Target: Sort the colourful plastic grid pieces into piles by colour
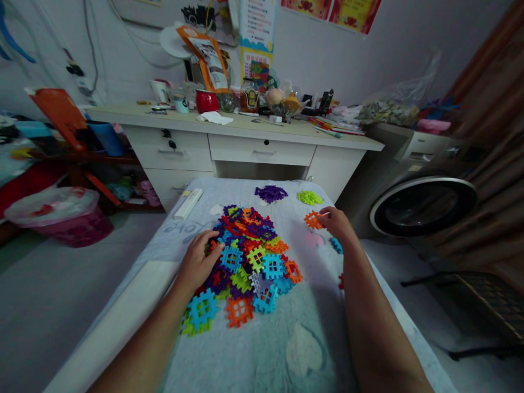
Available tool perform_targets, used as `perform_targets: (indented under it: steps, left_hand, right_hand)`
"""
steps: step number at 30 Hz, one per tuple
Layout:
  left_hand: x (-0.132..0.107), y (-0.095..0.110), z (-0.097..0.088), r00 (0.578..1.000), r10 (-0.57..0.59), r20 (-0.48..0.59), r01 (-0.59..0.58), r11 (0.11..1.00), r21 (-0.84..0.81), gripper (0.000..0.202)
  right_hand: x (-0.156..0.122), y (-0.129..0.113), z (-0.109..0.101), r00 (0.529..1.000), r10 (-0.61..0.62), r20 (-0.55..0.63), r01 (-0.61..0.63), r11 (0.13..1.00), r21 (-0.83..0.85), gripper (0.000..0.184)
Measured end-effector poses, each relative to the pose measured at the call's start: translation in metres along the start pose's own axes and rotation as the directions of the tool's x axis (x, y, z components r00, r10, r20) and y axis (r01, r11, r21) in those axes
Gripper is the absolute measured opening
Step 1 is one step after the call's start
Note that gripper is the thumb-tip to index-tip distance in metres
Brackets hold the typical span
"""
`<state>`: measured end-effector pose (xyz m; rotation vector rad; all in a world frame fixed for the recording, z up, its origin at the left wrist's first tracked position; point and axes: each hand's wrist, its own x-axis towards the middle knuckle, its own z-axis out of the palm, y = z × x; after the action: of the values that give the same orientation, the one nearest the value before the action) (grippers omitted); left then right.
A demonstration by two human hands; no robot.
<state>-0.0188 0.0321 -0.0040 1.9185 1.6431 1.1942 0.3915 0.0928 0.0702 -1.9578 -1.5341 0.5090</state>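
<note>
A mixed heap of coloured waffle-shaped plastic tiles (249,256) lies on a pale blue blanket (266,349). My left hand (198,261) rests on the heap's left side, fingers curled down onto the tiles. My right hand (333,221) is further back at the right, its fingertips pinched on an orange tile (313,219). A separate purple pile (271,193) and a lime-green pile (309,197) lie beyond. A few blue tiles (337,245) sit beside my right wrist.
A white flat box (189,203) lies at the blanket's far left. Behind stands a white desk (262,150) crowded with a red mug (206,101), jars and papers. A washing machine (421,202) is at the right, a pink basket (61,215) at the left.
</note>
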Motion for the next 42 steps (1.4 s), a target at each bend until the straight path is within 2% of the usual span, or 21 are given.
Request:
perform_targets:
  steps: [3,8,12,16,20,24,29,34,36,38,40,42]
  left_hand:
    - [0.0,0.001,-0.001,1.0,-0.006,0.006,0.006,1.0,0.006,0.043]
    - [-0.001,0.003,-0.001,1.0,-0.007,0.008,0.007,1.0,0.002,0.043]
    - [0.0,0.003,-0.001,1.0,-0.002,0.015,0.002,1.0,-0.009,0.043]
    - [0.0,0.004,-0.001,1.0,0.001,0.015,-0.001,1.0,-0.009,0.042]
    - [-0.001,0.004,-0.002,1.0,-0.01,0.017,0.01,1.0,-0.006,0.043]
    - [-0.001,0.005,-0.002,1.0,-0.008,0.01,0.008,1.0,-0.004,0.042]
    - [-0.001,0.007,-0.003,1.0,-0.002,0.005,0.002,1.0,0.001,0.041]
    - [-0.001,0.005,-0.002,1.0,0.012,0.007,-0.012,1.0,0.004,0.041]
    - [-0.001,0.004,-0.002,1.0,0.016,0.005,-0.016,1.0,0.009,0.041]
    - [-0.001,0.003,-0.002,1.0,0.019,0.005,-0.019,1.0,0.012,0.041]
    - [-0.001,0.003,-0.002,1.0,0.02,0.006,-0.021,1.0,0.012,0.041]
    - [-0.001,0.003,-0.001,1.0,0.017,0.008,-0.017,1.0,0.01,0.041]
  right_hand:
    - [0.002,0.011,-0.005,0.986,0.096,-0.134,-0.109,0.99,-0.09,0.019]
    - [0.007,0.024,0.0,0.973,0.119,-0.197,-0.143,0.983,-0.112,0.009]
    - [0.01,0.025,0.006,0.958,0.162,-0.236,-0.183,0.981,-0.069,0.012]
    - [0.008,0.021,0.006,0.967,0.163,-0.197,-0.19,0.974,-0.126,0.02]
    - [0.005,0.017,0.006,0.991,0.07,-0.111,-0.1,0.949,-0.298,0.024]
    - [0.003,0.015,0.008,1.0,0.01,-0.023,-0.017,0.939,-0.344,0.025]
    - [0.003,0.014,0.007,0.999,-0.03,-0.024,0.02,0.936,-0.351,0.025]
    - [0.0,0.0,0.006,0.998,-0.011,-0.064,-0.015,0.916,-0.4,0.028]
    - [-0.002,-0.01,0.009,0.998,-0.058,-0.022,0.046,0.929,-0.368,0.026]
    - [-0.006,-0.023,0.015,0.985,-0.153,0.083,0.17,0.943,-0.287,0.023]
    - [-0.013,-0.037,0.023,0.933,-0.267,0.24,0.311,0.935,-0.169,0.02]
    - [-0.022,-0.05,0.032,0.848,-0.349,0.399,0.406,0.912,-0.064,0.019]
